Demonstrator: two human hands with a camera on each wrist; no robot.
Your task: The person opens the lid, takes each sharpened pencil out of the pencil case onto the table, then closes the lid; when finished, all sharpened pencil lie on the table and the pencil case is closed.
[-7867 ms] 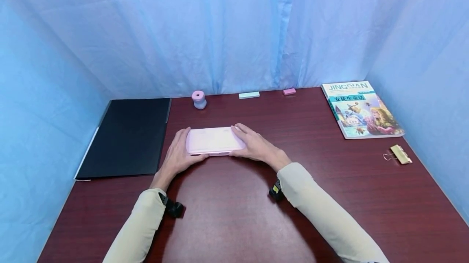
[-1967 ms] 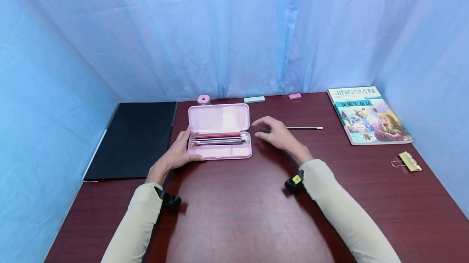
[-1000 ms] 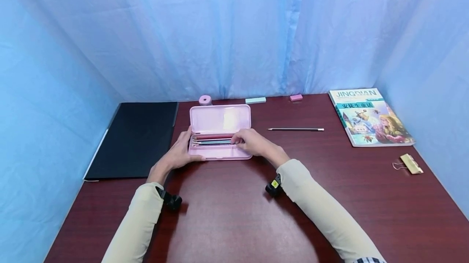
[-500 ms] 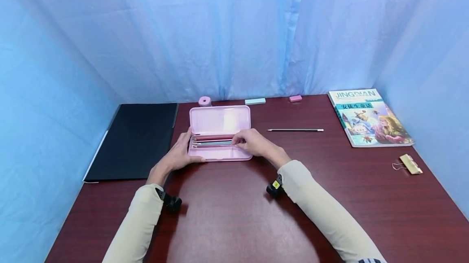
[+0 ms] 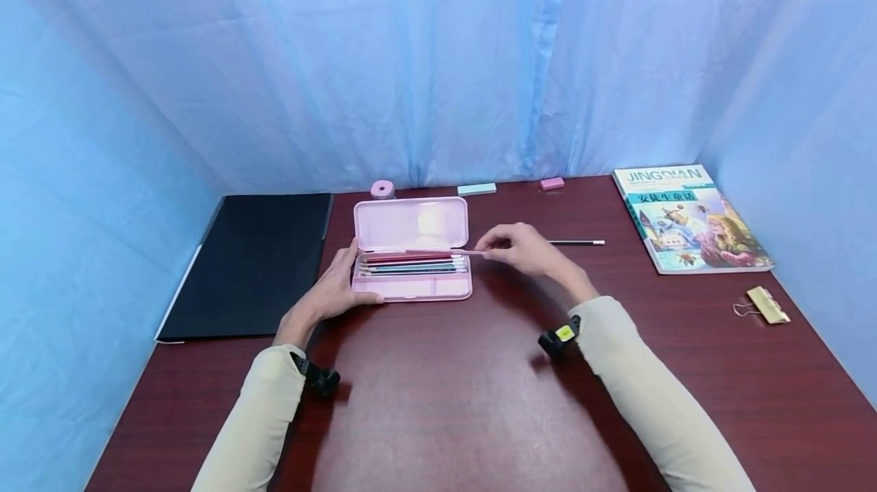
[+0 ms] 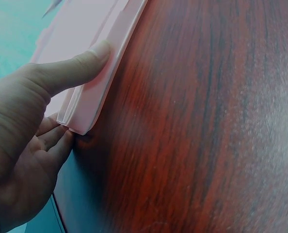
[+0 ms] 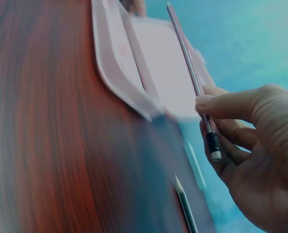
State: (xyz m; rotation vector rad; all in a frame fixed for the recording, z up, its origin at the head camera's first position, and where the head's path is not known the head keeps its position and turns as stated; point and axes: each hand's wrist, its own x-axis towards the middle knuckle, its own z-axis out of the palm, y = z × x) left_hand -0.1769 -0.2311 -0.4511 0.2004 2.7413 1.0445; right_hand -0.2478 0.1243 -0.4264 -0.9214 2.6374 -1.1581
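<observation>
An open pink pencil case (image 5: 393,287) lies in the middle of the desk, lid (image 5: 390,222) tipped back, several pencils (image 5: 411,267) in its long rear compartment. My left hand (image 5: 333,284) grips the case's left end; the left wrist view shows the thumb (image 6: 81,68) across the front wall and fingertips at the corner. Just off the case's right end, my right hand (image 5: 524,252) pinches a pinkish pencil (image 7: 188,63) near its black-banded eraser end. Its point reaches left over the case. A dark pencil (image 5: 578,242) lies on the desk, partly hidden behind that hand.
At left lies a black folder (image 5: 267,263). Behind the lid stands a small pink round item (image 5: 382,189) with a hole on top. Along the curtain are a pale green block (image 5: 476,189) and a pink block (image 5: 552,183). A book (image 5: 692,222) and a binder clip (image 5: 767,305) lie right.
The case was closed between both hands at first, then stood open. Since half a second ago my right hand has drawn a pencil out and moved right; the left hand has stayed put.
</observation>
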